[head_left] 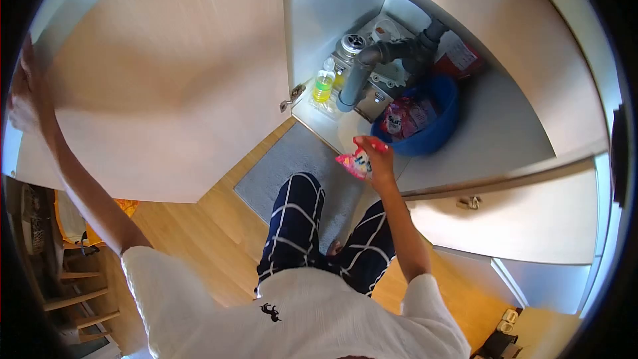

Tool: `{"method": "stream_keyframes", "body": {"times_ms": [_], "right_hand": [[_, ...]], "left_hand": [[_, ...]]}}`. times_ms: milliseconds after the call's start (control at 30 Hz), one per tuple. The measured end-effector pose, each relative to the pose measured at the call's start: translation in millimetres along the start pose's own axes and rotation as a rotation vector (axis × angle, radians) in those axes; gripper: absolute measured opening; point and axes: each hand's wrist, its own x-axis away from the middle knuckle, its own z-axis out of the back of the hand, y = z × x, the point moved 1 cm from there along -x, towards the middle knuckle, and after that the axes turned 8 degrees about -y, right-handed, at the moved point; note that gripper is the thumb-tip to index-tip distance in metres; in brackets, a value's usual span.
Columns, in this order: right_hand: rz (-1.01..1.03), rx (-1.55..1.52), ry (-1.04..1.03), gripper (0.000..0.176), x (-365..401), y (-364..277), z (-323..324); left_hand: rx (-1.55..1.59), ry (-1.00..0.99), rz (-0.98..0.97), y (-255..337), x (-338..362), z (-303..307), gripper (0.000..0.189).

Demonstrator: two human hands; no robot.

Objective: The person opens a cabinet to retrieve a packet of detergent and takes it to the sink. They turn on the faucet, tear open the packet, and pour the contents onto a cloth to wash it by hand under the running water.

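Note:
My right hand (380,165) grips a crumpled pink-and-white packet (355,163) in front of the open cabinet. Part of the packet's print is covered by my fingers. At the far left, my left hand (25,103) is closed around the outer edge of the pale wooden cabinet door (166,80), which stands open. Just beyond my right hand, a blue basin (435,136) inside the cabinet holds similar pink packets (407,116).
A grey drain pipe (359,73) comes down into the cabinet. Beside it stand a bottle of yellow-green liquid (323,86) and a metal strainer lid (353,43). A red packet (460,58) lies at the back. A grey mat (266,166) covers the floor before me.

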Motion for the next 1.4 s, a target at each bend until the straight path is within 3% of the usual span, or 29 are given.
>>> {"method": "stream_keyframes", "body": {"times_ms": [33, 67, 100, 133, 233, 367, 500, 633, 767, 867, 967, 1000, 1067, 1167, 1233, 1300, 1333, 1400], "right_hand": [[0.024, 0.030, -0.030, 0.019, -10.7, -6.9, -6.2], [0.049, 0.068, -0.071, 0.018, -20.1, -16.8, -10.6], [0.033, 0.076, -0.099, 0.018, -32.0, -24.0, -16.9], [0.011, 0.077, -0.123, 0.018, -37.2, -27.3, -24.5], [-0.147, 0.033, -0.209, 0.015, -18.5, -61.8, -53.0], [-0.133, 0.098, -0.307, 0.016, 31.6, -110.2, -75.9], [-0.306, 0.078, -0.240, 0.015, 98.3, -179.9, -84.1], [-0.262, 0.007, -0.162, 0.016, 159.9, -268.5, -74.1], [-0.255, 0.107, -0.089, 0.016, 195.6, -379.5, -64.6], [-0.132, 0.078, -0.042, 0.016, 208.5, -451.3, -56.3], [0.058, 0.127, 0.035, 0.017, 207.4, -493.0, -41.3], [0.134, 0.149, 0.064, 0.017, 205.0, -499.9, -35.2], [0.099, 0.065, 0.108, 0.017, 200.4, -518.3, -27.7], [0.155, 0.086, 0.185, 0.018, 190.6, -543.8, -12.6], [0.181, 0.106, 0.221, 0.019, 170.7, -555.5, -0.3], [0.148, 0.121, 0.248, 0.021, 146.0, -565.1, 12.7], [0.078, 0.047, 0.233, 0.023, 129.2, -570.5, 19.2], [0.087, -0.001, 0.218, 0.025, 80.7, -572.7, 30.0]], "left_hand": [[0.168, 0.047, 0.014, -49.5, 3.9, -16.4, 0.036], [-0.042, 0.054, 0.121, -23.4, 9.2, -1.6, 0.038], [-0.350, 0.026, 0.265, 44.3, 17.7, 22.6, 0.041], [-0.445, -0.002, 0.308, 64.6, 15.3, 31.6, 0.044], [-0.406, -0.008, 0.112, 90.4, 16.9, 48.9, 0.053], [-0.347, -0.034, 0.056, 131.0, 16.8, 61.3, 0.045], [-0.372, -0.337, 0.165, 175.5, 11.4, 90.1, 0.031], [-0.268, -0.619, 0.335, 248.6, -20.2, 135.6, 0.016], [0.114, -1.020, 0.608, 289.0, -30.4, 176.4, 0.018], [0.537, -1.250, 0.423, 301.3, -33.8, 185.9, 0.019], [0.485, -1.264, 0.092, 325.8, -32.6, 179.4, 0.019], [0.512, -1.305, 0.082, 338.3, -36.4, 177.3, 0.020], [0.564, -1.388, 0.055, 364.4, -45.9, 166.7, 0.020], [0.736, -1.655, 0.087, 388.7, -51.9, 144.1, 0.025], [0.940, -1.299, 0.068, 400.5, -80.5, 124.6, 0.035], [0.921, -1.033, -0.007, 406.9, -115.5, 94.5, 0.047], [0.811, -0.952, -0.069, 407.4, -138.7, 73.7, 0.054], [0.764, -1.045, -0.254, 397.3, -142.2, 17.8, 0.043]]}}
